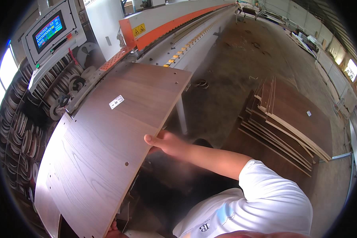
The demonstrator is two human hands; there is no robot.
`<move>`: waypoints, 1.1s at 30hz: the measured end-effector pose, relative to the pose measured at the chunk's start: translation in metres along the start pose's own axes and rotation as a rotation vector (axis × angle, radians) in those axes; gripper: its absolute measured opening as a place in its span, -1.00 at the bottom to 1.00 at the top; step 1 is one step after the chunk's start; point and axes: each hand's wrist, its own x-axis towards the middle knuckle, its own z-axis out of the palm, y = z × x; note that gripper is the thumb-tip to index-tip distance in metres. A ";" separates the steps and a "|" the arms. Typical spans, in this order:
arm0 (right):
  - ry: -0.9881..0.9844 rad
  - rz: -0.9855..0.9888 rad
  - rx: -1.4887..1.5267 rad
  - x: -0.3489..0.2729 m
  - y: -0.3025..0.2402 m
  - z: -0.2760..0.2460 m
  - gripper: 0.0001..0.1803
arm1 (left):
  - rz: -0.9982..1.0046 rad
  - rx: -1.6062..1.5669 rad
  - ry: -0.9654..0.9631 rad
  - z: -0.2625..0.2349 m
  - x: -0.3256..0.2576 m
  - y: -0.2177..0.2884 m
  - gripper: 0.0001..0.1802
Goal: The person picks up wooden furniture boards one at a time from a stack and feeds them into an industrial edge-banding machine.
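Panel point(99, 146): brown wood-grain, lying flat before you, beside the orange-and-grey machine point(154, 29).
Right hand point(164, 143): your thumb presses on top, fingers curled beneath the edge, gripping it.
Left hand point(114, 230): at the panel's lower edge, mostly hidden; I can't tell its grip.
Handling: support both ends evenly, level, thumb clear of the machine.
Rack point(16, 166): packed with coils point(27, 141).

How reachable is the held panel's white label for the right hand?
Likely yes: the right hand holds the panel by its edge, with only bare surface between hand and white label.
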 end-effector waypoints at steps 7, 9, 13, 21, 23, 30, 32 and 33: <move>0.537 -0.694 -0.819 -0.064 0.002 -0.016 -0.29 | 0.094 0.259 0.144 -0.002 -0.005 -0.031 -0.35; 0.388 -0.661 -0.993 -0.069 -0.007 -0.010 -0.23 | 0.045 0.309 0.098 -0.007 -0.004 -0.030 -0.34; 0.346 -0.720 -1.185 -0.051 -0.001 0.002 -0.01 | -0.096 0.288 -0.015 -0.029 0.009 -0.034 -0.28; 0.359 -0.648 -1.335 -0.005 -0.016 -0.001 0.15 | -0.040 0.223 0.129 0.059 0.032 -0.052 -0.47; 0.352 -0.653 -1.389 0.001 -0.018 -0.001 0.18 | -0.064 0.220 0.108 0.063 0.039 -0.055 -0.46; 0.345 -0.622 -1.554 0.004 -0.026 -0.011 0.21 | 0.000 0.126 -0.075 0.072 0.035 -0.063 -0.44; 0.340 -0.622 -1.539 0.006 -0.031 -0.018 0.24 | -0.002 0.118 -0.140 0.075 0.035 -0.067 -0.44; 0.339 -0.625 -1.532 0.007 -0.034 -0.022 0.26 | -0.002 0.111 -0.174 0.077 0.035 -0.070 -0.44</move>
